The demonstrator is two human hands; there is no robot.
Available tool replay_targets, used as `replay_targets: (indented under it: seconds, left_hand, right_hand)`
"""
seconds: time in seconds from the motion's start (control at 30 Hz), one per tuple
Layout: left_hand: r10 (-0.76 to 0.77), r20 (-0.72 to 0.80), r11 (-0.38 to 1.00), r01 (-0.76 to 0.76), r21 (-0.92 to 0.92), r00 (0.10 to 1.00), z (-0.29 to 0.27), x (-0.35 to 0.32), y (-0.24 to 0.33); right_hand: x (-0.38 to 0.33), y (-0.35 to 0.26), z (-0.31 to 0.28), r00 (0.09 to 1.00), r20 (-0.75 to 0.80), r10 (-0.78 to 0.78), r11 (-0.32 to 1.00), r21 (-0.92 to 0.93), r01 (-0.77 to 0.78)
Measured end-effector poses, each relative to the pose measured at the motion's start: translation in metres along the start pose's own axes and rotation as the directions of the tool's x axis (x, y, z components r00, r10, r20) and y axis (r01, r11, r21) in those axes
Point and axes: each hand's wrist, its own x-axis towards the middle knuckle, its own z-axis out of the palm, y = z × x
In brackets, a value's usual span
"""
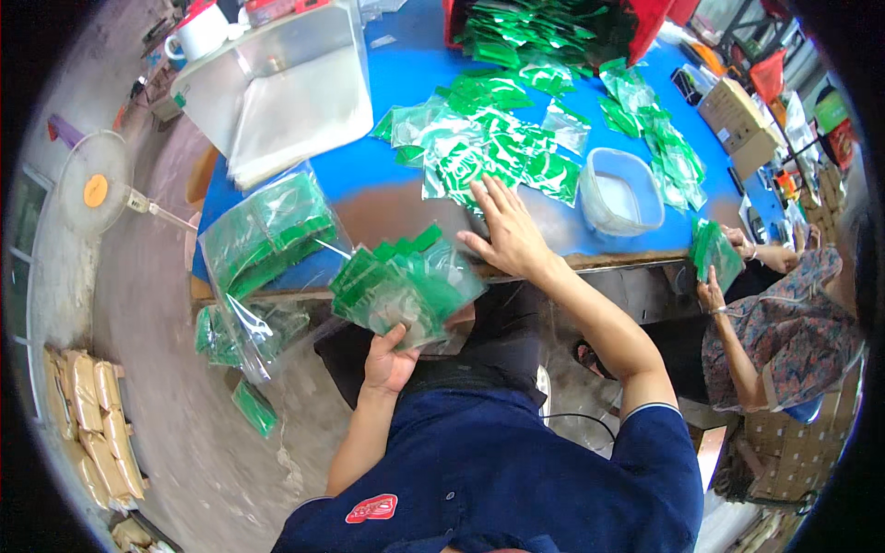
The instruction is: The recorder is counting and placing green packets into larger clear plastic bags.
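Seen from above, a fanned stack of green packets (401,286) is gripped from below in the left hand (389,359), held just off the near edge of a blue tabletop (387,170). The right hand (507,230) lies flat, fingers spread, on loose green packets (489,147) scattered there. A pale tub (622,192) stands beside them. Packets are best slid off singly and the stack kept squared.
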Motion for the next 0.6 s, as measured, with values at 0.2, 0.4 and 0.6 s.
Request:
replay_targets:
  seconds: [0.2, 0.4, 0.6]
  left_hand:
    - [-0.011, 0.097, 1.0, 0.01, 0.002, 0.995, -0.037, -0.009, 0.0]
    - [-0.035, 0.236, 0.998, 0.048, -0.047, 0.971, -0.037, 0.0, 0.013]
    - [0.061, 0.274, 0.998, -0.051, -0.04, 0.96, -0.027, 0.004, 0.008]
  right_hand:
    - [-0.057, -0.012, -0.006, 0.983, 0.116, -0.139, 0.99, 0.054, 0.134]
    - [-0.059, -0.001, -0.015, 0.986, 0.042, -0.163, 0.976, 0.155, 0.155]
    - [-0.048, -0.021, -0.022, 0.853, -0.225, 0.471, 0.691, 0.695, -0.198]
